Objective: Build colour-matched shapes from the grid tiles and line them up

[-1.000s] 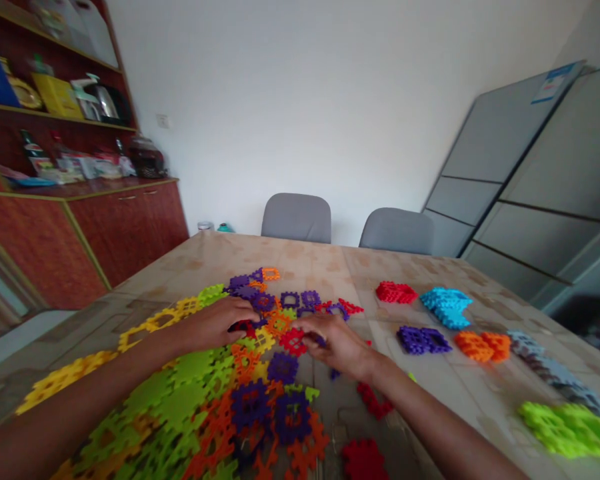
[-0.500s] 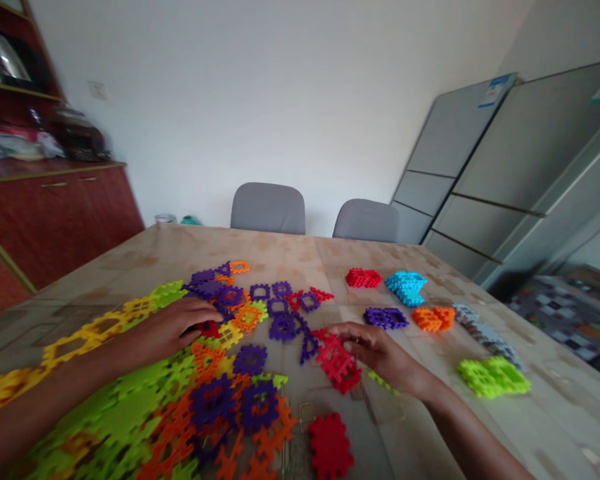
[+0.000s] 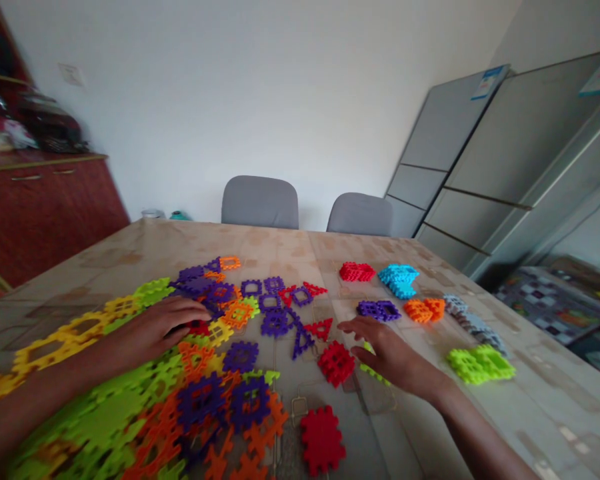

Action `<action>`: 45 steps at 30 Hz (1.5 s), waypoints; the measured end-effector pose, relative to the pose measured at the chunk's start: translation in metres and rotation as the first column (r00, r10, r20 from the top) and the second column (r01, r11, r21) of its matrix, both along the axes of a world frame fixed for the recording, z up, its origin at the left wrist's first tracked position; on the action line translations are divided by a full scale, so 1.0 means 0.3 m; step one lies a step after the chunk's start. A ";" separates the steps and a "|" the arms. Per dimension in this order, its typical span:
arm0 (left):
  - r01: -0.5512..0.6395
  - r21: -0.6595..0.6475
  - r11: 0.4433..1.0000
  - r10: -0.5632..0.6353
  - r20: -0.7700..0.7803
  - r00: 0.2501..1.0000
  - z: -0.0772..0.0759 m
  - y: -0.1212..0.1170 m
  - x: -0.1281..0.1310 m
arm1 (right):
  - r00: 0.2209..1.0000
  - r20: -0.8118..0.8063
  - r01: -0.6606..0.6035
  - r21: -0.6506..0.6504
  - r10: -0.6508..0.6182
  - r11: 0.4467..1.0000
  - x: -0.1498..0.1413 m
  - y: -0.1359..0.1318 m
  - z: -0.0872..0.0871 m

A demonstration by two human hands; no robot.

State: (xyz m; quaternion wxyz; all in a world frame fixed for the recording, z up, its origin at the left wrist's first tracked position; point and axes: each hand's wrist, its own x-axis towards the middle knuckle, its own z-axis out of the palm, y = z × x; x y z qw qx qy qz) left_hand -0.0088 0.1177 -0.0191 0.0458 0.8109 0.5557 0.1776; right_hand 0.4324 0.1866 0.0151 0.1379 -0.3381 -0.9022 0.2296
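My left hand [image 3: 173,323] lies over the heap of loose pieces, its fingers curled down around a red notched plastic piece [image 3: 199,327] that is mostly hidden. My right hand [image 3: 387,350] hovers with fingers apart and nothing in them, just right of a small stack of red square interlocking pieces [image 3: 336,364]. Behind that stack lies a red triangle piece [image 3: 320,329]. A solid red square piece [image 3: 323,440] sits nearer me. Partly under my right hand shows a lime green piece [image 3: 375,373].
Purple pieces [image 3: 275,323] lie mid-table; orange pieces [image 3: 157,427] and green pieces [image 3: 105,413] heap at the left. Sorted stacks stand at the right: red [image 3: 357,271], blue [image 3: 399,280], purple [image 3: 379,310], orange [image 3: 424,309], grey [image 3: 475,327] and lime [image 3: 481,364].
My right hand has let go of the red stack, which now lies flatter on the table, and its fingers have spread. My left hand keeps its place on the heap. The view has shifted slightly.
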 end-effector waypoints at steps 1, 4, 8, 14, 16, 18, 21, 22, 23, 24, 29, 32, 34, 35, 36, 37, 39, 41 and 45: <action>0.002 -0.005 1.000 -0.002 0.006 1.000 -0.001 0.000 -0.002 | 0.999 0.027 -0.040 0.008 0.040 0.999 0.001 -0.005 0.010; 0.003 -0.027 1.000 -0.002 0.015 1.000 0.005 -0.002 -0.007 | 0.971 0.127 -0.192 -0.089 0.202 0.977 -0.016 -0.014 0.028; -0.008 -0.057 0.998 0.010 0.020 1.000 0.043 -0.013 -0.017 | 0.944 0.223 -0.218 -0.139 0.245 0.966 -0.048 -0.004 0.017; -0.026 -0.070 0.997 0.030 0.066 0.997 0.098 -0.093 -0.022 | 0.938 0.221 -0.246 -0.119 0.267 0.962 -0.058 0.015 -0.016; -0.051 -0.064 0.997 0.056 0.082 0.995 0.089 -0.153 -0.004 | 0.936 0.229 -0.248 -0.109 0.267 0.963 -0.060 0.014 -0.021; -0.029 -0.079 0.996 0.036 0.092 0.995 0.068 -0.222 0.032 | 0.936 0.231 -0.251 -0.096 0.267 0.963 -0.062 0.014 -0.026; 0.090 -0.107 0.990 -0.076 0.131 0.988 0.032 -0.309 0.100 | 0.935 0.233 -0.256 -0.083 0.269 0.963 -0.064 0.015 -0.031; 0.126 -0.112 0.986 -0.110 0.135 0.985 0.024 -0.327 0.120 | 0.933 0.239 -0.255 -0.084 0.268 0.963 -0.065 0.015 -0.031; 0.150 -0.113 0.982 -0.135 0.132 0.982 0.019 -0.338 0.137 | 0.932 0.246 -0.251 -0.086 0.265 0.964 -0.067 0.014 -0.030; 0.168 -0.114 0.979 -0.154 0.122 0.980 0.018 -0.343 0.150 | 0.932 0.252 -0.245 -0.089 0.260 0.965 -0.069 0.011 -0.027; 0.115 -0.076 0.990 -0.104 0.135 0.985 0.056 -0.331 0.153 | 0.937 0.252 -0.228 -0.081 0.242 0.970 -0.076 -0.007 -0.016; 0.117 -0.091 0.989 -0.102 0.159 0.982 0.074 -0.365 0.139 | 0.941 0.250 -0.212 -0.085 0.227 0.974 -0.070 -0.004 -0.027; 0.149 -0.144 0.978 -0.126 0.160 0.979 0.073 -0.407 0.135 | 0.946 0.248 -0.192 -0.096 0.210 0.977 -0.063 0.003 -0.039; 0.154 -0.161 0.975 -0.128 0.162 0.978 0.069 -0.430 0.133 | 0.948 0.244 -0.188 -0.099 0.207 0.977 -0.060 0.007 -0.045; 0.155 -0.174 0.973 -0.126 0.168 0.978 0.065 -0.451 0.131 | 0.949 0.236 -0.190 -0.099 0.209 0.977 -0.057 0.011 -0.051; 0.151 -0.187 0.971 -0.118 0.175 0.977 0.061 -0.468 0.128 | 0.950 0.227 -0.197 -0.095 0.214 0.976 -0.054 0.015 -0.057; 0.163 -0.183 0.969 -0.126 0.200 0.972 0.051 -0.491 0.119 | 0.951 0.205 -0.222 -0.078 0.234 0.972 -0.048 0.021 -0.072; 0.178 -0.159 0.971 -0.142 0.213 0.967 0.040 -0.494 0.105 | 0.950 0.183 -0.246 -0.056 0.252 0.968 -0.041 0.027 -0.089; 0.164 -0.104 0.981 -0.143 0.189 0.972 0.023 -0.466 0.081 | 0.952 0.165 -0.255 -0.037 0.257 0.966 -0.032 0.035 -0.109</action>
